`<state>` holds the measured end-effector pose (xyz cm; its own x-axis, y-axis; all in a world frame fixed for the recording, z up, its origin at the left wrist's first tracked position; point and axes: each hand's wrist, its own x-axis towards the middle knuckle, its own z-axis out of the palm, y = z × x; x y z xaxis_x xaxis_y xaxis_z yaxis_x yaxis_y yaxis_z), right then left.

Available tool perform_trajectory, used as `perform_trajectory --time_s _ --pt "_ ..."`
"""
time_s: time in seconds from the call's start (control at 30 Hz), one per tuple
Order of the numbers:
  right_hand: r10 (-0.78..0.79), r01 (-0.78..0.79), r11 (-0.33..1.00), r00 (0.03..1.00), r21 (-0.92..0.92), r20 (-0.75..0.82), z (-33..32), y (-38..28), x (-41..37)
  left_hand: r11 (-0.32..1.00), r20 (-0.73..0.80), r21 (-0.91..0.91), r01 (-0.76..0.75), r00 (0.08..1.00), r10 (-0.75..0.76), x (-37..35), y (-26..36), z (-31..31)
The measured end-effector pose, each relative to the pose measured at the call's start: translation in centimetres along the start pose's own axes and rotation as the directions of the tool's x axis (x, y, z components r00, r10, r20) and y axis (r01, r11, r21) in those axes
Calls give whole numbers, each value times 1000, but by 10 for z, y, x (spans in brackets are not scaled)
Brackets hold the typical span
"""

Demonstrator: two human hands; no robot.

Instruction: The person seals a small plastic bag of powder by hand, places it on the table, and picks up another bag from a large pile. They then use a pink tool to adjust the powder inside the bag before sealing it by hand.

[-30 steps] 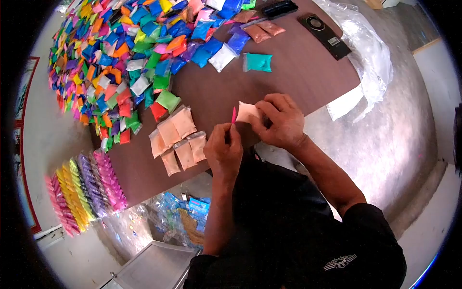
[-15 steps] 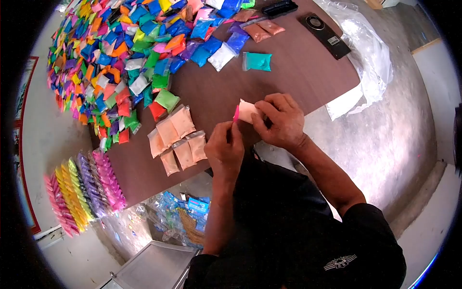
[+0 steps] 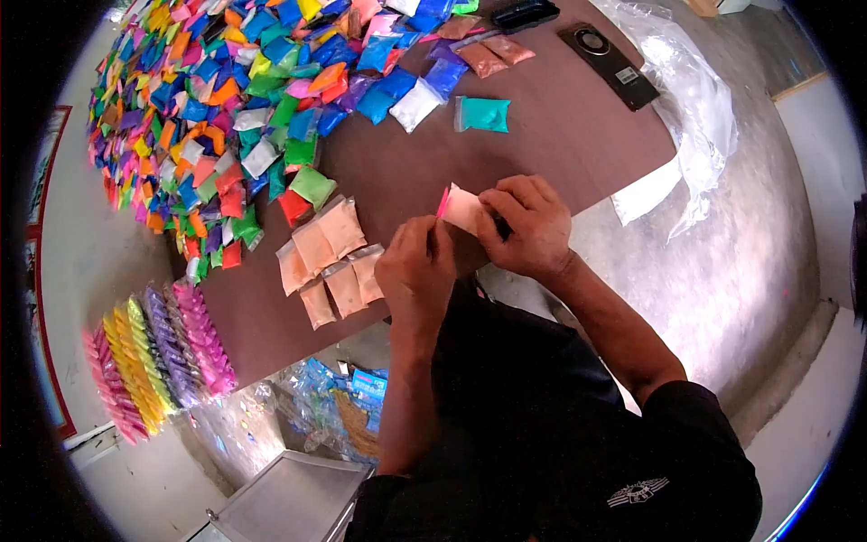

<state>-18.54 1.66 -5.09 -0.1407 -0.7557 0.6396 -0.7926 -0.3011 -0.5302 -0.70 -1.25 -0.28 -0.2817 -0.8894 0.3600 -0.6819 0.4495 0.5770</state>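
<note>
A small peach-coloured packet (image 3: pixel 464 210) with a bright pink strip along its left edge is held up over the near side of the table. My right hand (image 3: pixel 531 228) is closed on the packet's right end, thumb against the curled fingers. At the pink edge, my left hand (image 3: pixel 418 269) pinches with thumb and forefinger; its fingertips partly cover the lower corner. Left of my left hand, several clear bags of peach-coloured filling (image 3: pixel 330 246) lie in two rows on the table. A teal bag (image 3: pixel 483 115) rests beyond the hands.
A large heap of multicoloured bags (image 3: pixel 226 99) covers the table's left and far side. A black device with a round dial (image 3: pixel 607 65) lies far right, beside clear plastic sheeting (image 3: pixel 695 99). Strips of coloured packets (image 3: pixel 163 352) hang at the left edge. A brown table (image 3: pixel 560 117) supports these.
My left hand has shifted slightly up and to the left, its fingertips rising along the pink edge. The right hand and the packet have hardly moved.
</note>
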Motion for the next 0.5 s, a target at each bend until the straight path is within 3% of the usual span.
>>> perform_trajectory --time_s 0.17,0.23,0.5 --pt "22 -22 1000 1000 0 -1 0 -1 0 997 3 -52 -58 998 58 8 13 0" --pt "36 -36 999 999 -11 -19 1 -1 0 998 126 -36 -46 991 50 7 19 6" --pt "35 -35 999 999 26 -9 -1 -3 1 987 71 134 -83 995 74 29 -1 -2"
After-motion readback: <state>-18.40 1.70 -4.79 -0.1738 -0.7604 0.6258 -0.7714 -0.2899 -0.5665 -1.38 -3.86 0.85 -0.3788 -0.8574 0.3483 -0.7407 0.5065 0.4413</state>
